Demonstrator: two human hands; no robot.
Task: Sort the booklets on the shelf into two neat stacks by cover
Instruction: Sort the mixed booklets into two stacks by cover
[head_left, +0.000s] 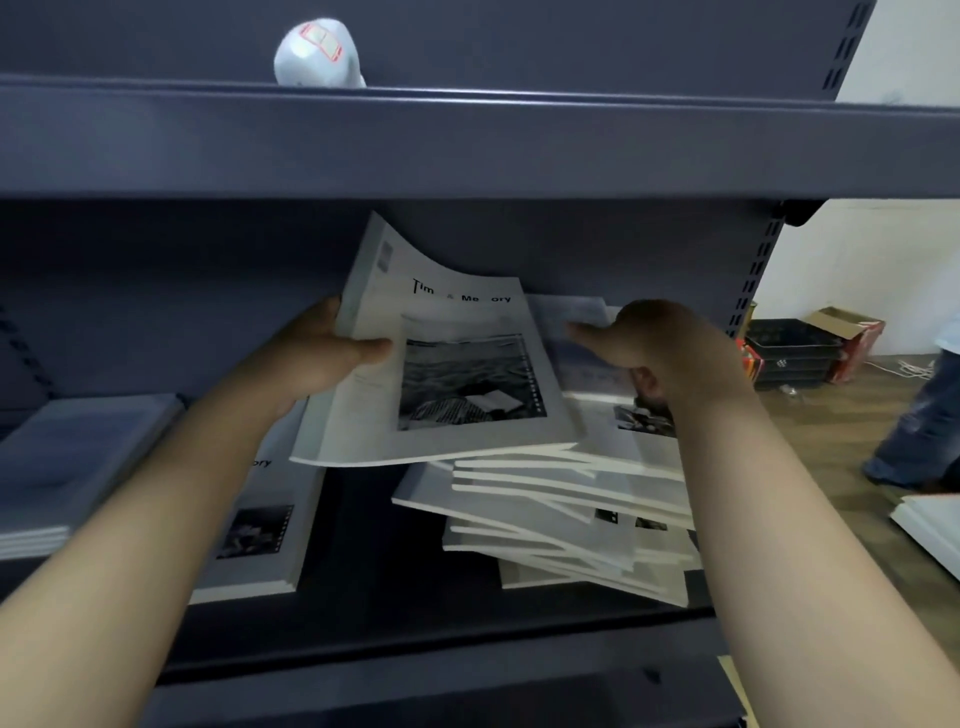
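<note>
On the middle shelf | left hand pinching photo-cover booklet by its left edge, thumb on top, far corner curling | right hand flat on messy pile, fingers hidden | risk: 1-edge pinch letting booklet sag, slip; fanned pile sliding off.

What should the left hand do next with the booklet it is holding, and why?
Probably carry it left and lay it on the stack with the same photo cover. The left hand grips the white photo-cover booklet, lifted off the messy pile, where the right hand rests. A stack with plain bluish covers lies further left.
</note>
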